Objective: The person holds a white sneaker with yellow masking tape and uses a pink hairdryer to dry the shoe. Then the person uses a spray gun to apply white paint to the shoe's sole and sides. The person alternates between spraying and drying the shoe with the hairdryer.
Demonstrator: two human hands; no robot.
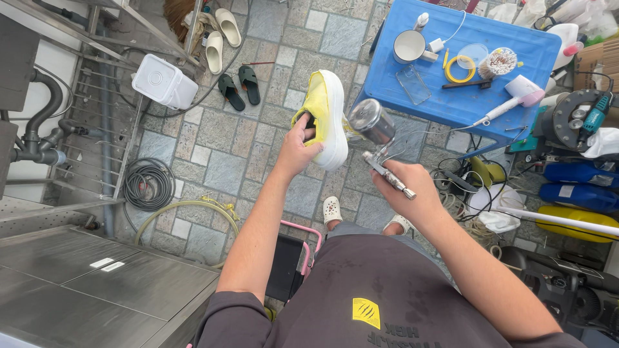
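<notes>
Our left hand (295,149) grips yellow white-soled canvas shoe (324,116) | our right hand (405,187) clenches metal spray gun (377,138) just beside shoe

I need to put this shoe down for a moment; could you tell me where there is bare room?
The steel counter at lower left is bare except two small labels. The paving between the dark sandals and hose coil is open. The blue table is crowded with tools.
</notes>
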